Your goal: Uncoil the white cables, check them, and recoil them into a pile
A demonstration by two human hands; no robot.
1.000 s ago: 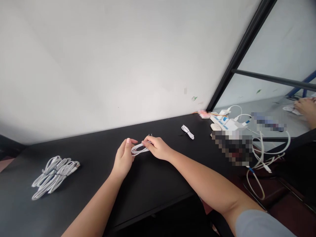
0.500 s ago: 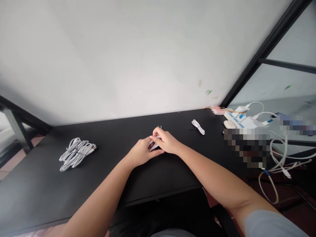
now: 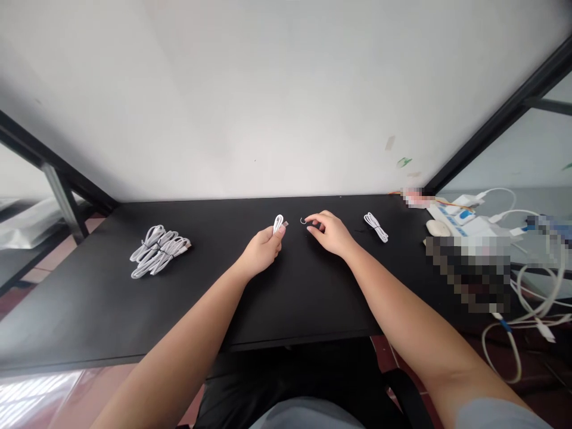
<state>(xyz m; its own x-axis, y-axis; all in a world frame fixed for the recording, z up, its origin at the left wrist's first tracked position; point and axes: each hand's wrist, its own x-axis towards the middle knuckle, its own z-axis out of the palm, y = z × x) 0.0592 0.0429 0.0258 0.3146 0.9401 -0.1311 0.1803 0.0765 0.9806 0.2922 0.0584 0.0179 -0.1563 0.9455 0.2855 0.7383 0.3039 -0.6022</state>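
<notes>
The table (image 3: 295, 298) is black, flat and long, with a dull sheen towards its left end and a straight near edge. On its left part lies a pile of white cables (image 3: 156, 250), coiled, bound with dark ties and touching one another. Near the far edge, about the middle, lies a small white curl (image 3: 302, 223). Farther right is a single coil (image 3: 376, 227), white and tied at its waist, with a thin black scrap (image 3: 360, 230) just left of it. At the far right come a pale mouse (image 3: 438, 228), a white power strip (image 3: 447, 217) and a blurred pink thing (image 3: 415, 196).
</notes>
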